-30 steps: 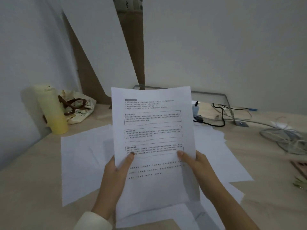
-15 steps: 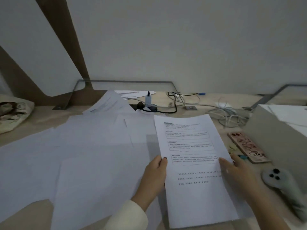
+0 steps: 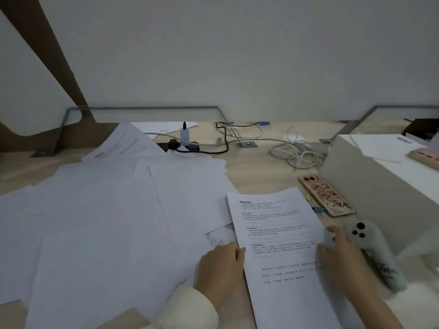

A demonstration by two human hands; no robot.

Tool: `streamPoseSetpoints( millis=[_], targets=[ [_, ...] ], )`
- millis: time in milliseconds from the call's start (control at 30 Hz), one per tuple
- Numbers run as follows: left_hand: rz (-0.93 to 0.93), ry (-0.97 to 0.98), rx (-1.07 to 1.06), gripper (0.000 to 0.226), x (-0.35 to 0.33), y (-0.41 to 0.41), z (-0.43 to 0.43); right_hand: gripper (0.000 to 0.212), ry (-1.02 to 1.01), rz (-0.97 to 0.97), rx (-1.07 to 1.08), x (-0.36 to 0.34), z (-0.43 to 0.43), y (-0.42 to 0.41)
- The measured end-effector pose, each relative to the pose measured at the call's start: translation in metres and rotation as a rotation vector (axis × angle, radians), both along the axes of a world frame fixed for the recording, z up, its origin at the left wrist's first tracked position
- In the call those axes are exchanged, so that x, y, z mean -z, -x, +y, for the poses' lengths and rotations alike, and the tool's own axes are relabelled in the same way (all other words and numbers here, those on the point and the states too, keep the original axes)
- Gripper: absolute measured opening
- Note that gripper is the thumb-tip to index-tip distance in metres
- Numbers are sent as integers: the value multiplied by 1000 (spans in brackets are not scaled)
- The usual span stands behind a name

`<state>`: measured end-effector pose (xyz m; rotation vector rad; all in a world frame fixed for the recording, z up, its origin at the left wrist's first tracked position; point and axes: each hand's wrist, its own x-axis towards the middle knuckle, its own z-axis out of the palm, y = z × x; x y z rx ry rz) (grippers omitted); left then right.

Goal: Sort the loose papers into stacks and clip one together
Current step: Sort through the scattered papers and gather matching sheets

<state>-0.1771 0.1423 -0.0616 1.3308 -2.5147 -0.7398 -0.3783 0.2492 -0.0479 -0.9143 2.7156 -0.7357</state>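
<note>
Printed sheet (image 3: 280,245), text side up, low at the right of the desk (image 3: 261,172), its left margin overlapping the edge of the wide spread of loose papers (image 3: 118,210). Hard to tell whether already flat on the wood or held just above it. Left margin pinched by the left hand (image 3: 221,264), thumb tip on top of the page. Right margin gripped by the right hand (image 3: 342,252), fingers curled over the edge. Just beyond the far right corner, a phone (image 3: 326,195) in a patterned case, with a few coloured clips (image 3: 317,209) beside it. Close to the right hand, a white handheld device (image 3: 370,243). Further back, tangled cables (image 3: 294,150) against the wall. Probably the start of a first stack, so best to lay the page square on bare wood, well apart from the unsorted spread. Better to slide it a touch rightward off that spread, yet keep its corner from burying the clips, likely needed for the fastening later. Then press flat and let go one hand at a time, to stop any skid. Against a second ago: no longer raised upright over the middle of the desk, but carried rightward and tipped down near level. Against half a second ago: lower still, closer to the phone, with the same two-handed hold at both margins.
</note>
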Motion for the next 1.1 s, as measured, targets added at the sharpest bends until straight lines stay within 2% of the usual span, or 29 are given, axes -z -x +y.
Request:
streamPoseSetpoints(
  millis=[67,133,300,500,600,700,767,833,900,967,1100],
  targets=[
    [20,-9,1,32,-4,-3,0,45,-84,111,-30,-5,-3,-3],
    [82,1,-36,30,-10,-12,-3,47,-61,183,-90,-16,-10,-13],
    [187,152,-154,21,-24,-52,-22,46,49,149,-409,-42,-52,-65],
    [208,259,-307,34,-20,-129,-50,45,42,82,-719,-42,-120,-146],
    [51,167,-312,61,-9,-174,-56,51,-35,38,-782,-31,-145,-180],
    [-80,-43,-209,109,-5,-208,-51,57,-145,78,-766,-18,-160,-202],
    [-148,-88,-117,124,-3,-222,-45,53,-208,123,-729,-11,-165,-210],
    [-167,-41,-76,118,-2,-233,-41,48,-244,171,-718,-6,-167,-214],
    [-197,118,-32,96,-6,-240,-37,48,-251,232,-725,-4,-169,-217],
    [-243,126,6,68,-4,-244,-35,46,-244,314,-724,-2,-170,-219],
    [-265,174,75,44,-2,-246,-31,38,-241,408,-726,0,-173,-221]
  ],
)
